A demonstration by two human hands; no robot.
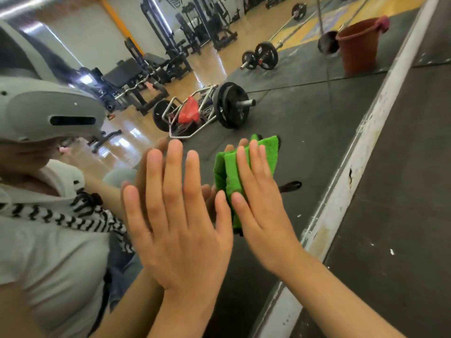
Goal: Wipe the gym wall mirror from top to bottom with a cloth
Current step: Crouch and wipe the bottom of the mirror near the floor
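The wall mirror (305, 123) fills most of the view and reflects the gym behind me. My right hand (261, 211) presses a folded green cloth (266, 154) flat against the glass, fingers straight and pointing up. My left hand (178, 215) lies flat on the mirror just left of the cloth, fingers spread and holding nothing. Both hands' reflections show behind them. The cloth's lower part is hidden under my right palm.
The mirror's white bottom ledge (351, 186) runs diagonally at right, with dark rubber floor (402, 191) beyond it. A brown bucket (358, 45) with a cloth on its rim stands at top right. Reflected barbells (229, 106), benches and machines appear in the glass.
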